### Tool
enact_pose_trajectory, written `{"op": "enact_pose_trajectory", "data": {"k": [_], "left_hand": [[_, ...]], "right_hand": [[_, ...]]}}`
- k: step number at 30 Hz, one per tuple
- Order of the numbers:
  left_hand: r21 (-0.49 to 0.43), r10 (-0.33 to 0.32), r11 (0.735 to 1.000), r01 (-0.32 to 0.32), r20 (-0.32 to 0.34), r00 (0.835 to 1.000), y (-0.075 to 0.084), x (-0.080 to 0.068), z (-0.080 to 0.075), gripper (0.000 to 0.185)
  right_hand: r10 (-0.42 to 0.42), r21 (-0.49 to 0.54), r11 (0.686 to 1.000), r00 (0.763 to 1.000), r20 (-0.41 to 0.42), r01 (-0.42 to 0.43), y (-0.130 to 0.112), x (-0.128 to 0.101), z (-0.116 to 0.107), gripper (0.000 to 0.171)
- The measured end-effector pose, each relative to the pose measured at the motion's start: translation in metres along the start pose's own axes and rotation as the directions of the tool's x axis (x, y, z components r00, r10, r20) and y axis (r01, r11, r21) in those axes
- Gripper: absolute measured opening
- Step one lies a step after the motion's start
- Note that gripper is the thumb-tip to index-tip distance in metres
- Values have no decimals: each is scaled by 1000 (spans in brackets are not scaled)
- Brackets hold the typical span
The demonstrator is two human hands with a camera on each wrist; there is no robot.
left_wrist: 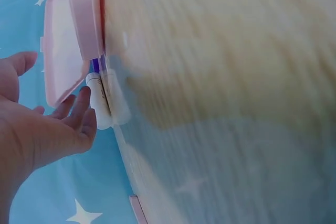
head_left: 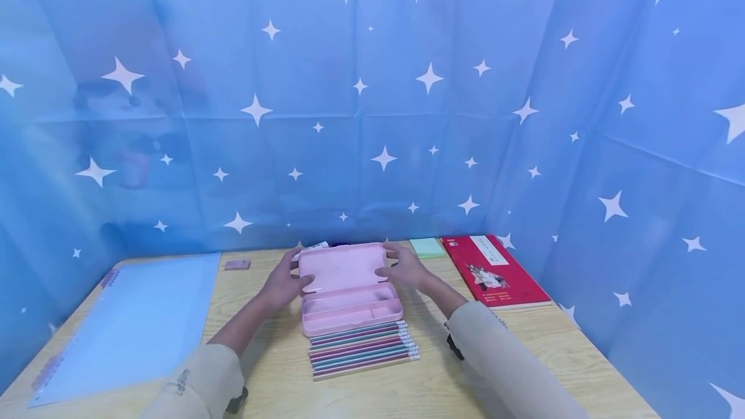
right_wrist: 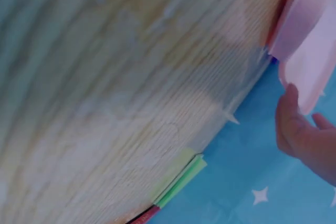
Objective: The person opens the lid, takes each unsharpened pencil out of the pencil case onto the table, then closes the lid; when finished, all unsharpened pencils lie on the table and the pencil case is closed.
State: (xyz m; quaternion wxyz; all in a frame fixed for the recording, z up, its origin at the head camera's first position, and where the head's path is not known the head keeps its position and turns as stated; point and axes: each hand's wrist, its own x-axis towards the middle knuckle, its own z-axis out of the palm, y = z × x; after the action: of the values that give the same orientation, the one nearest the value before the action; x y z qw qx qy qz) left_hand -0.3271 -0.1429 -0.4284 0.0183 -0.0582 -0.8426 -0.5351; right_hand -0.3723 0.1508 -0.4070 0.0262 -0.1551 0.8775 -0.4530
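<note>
A pink pencil case (head_left: 352, 319) lies unfolded on the table, its lid (head_left: 342, 266) tipped up at the back. My left hand (head_left: 284, 284) holds the lid's left side, the thumb at its inner face and the other fingers at the outer edge. On the opposite side my right hand (head_left: 407, 268) holds the lid in the same way. In the right wrist view, fingertips of the right hand (right_wrist: 302, 129) touch the lid's corner. The case's compartments look bare. Directly before the case lies a row of several striped pencils (head_left: 363, 351), erasers to the right.
Behind the lid lie a white tube (left_wrist: 98, 100) and something dark purple, mostly hidden. A pink eraser (head_left: 237, 265) and a large pale-blue spiral pad (head_left: 136, 325) lie left. Sticky notes (head_left: 427, 247) and a red booklet (head_left: 495, 270) lie right. A starry blue curtain (head_left: 349, 115) hangs behind.
</note>
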Motion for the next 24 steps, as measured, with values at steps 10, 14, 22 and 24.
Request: {"op": "enact_pose_trajectory", "data": {"k": [10, 14, 22, 24], "left_hand": [[45, 107, 994, -102, -124, 986, -9, 2, -9, 65], [54, 108, 993, -101, -148, 983, -7, -2, -10, 50], [125, 143, 984, -125, -147, 979, -2, -16, -15, 28], [133, 161, 980, -145, -119, 980, -1, -21, -17, 24]], "right_hand": [[3, 105, 994, 1000, -30, 0, -2, -4, 1, 73], [-18, 165, 986, 1000, -23, 21, 0, -6, -1, 73], [-54, 279, 958, 998, -33, 61, 8, -22, -16, 37], [-77, 283, 956, 997, -13, 78, 12, -27, -21, 32]]}}
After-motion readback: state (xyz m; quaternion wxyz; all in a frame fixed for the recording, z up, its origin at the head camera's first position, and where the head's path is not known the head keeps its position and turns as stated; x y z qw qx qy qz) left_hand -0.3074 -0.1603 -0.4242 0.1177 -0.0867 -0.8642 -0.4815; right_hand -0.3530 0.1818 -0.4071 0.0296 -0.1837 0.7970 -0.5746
